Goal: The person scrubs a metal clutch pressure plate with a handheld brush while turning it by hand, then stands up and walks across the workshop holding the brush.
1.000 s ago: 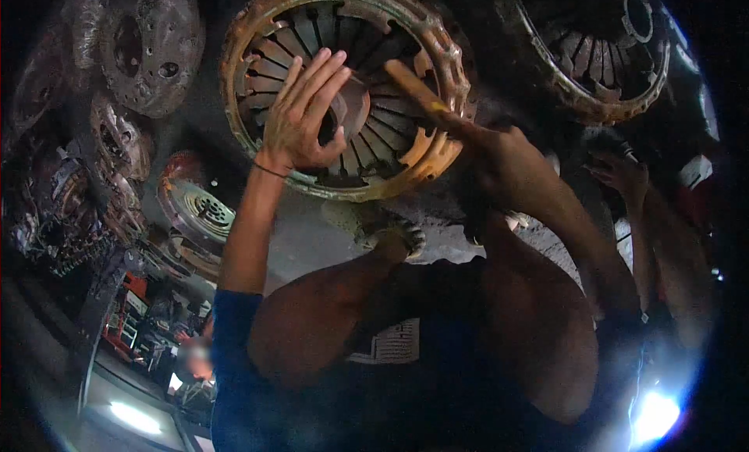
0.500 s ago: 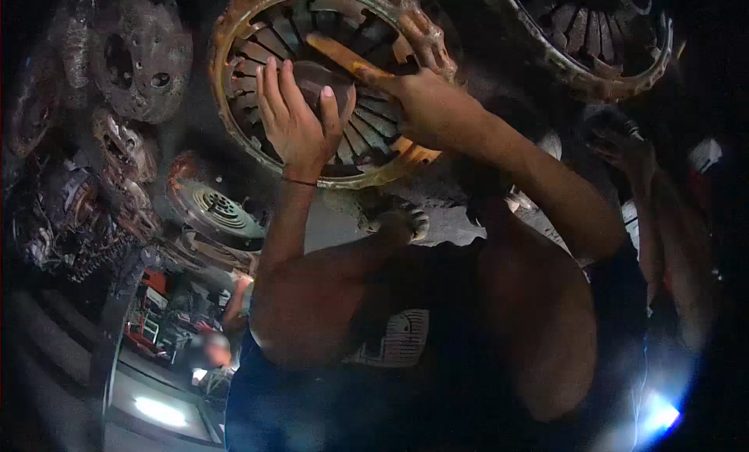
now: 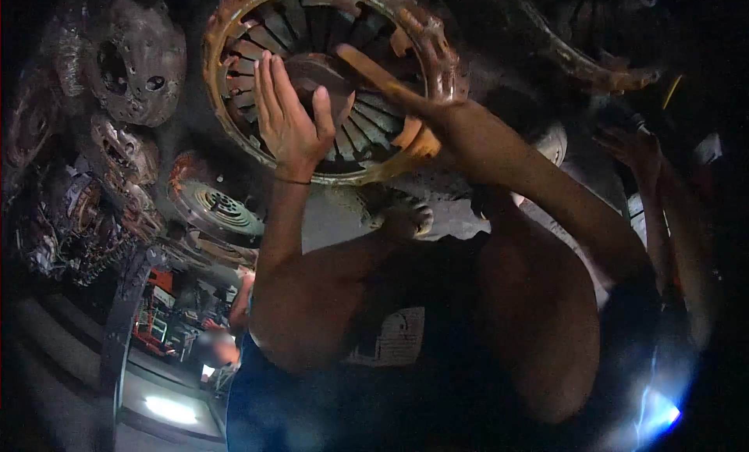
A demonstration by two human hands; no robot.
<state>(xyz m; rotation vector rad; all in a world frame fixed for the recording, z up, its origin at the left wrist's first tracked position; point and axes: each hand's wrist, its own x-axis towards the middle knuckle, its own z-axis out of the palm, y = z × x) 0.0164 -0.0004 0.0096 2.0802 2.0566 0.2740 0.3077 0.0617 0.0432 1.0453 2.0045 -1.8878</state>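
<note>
A large round metal part with a rusty rim [image 3: 214, 85] and radial fingers lies before me. At its centre is a dark round piece [image 3: 321, 76]. My left hand [image 3: 290, 128], fingers stretched and thumb apart, rests against the left side of that piece. My right hand [image 3: 449, 116] is wrapped round a wooden handle [image 3: 374, 73], which points up and left over the round part. The far end of the handle is near the dark piece; whether they touch is hard to tell.
Rusty discs [image 3: 136, 62] and other metal parts are piled at the left, with a ringed disc [image 3: 214, 202] nearer. Another round part [image 3: 577, 62] lies at the upper right. Beside me at the right are another person's hands [image 3: 640, 151]. A further person [image 3: 222, 347] is at the lower left.
My left hand has turned and settled on the left of the centre piece. My right hand moved left with the handle, then back slightly right.
</note>
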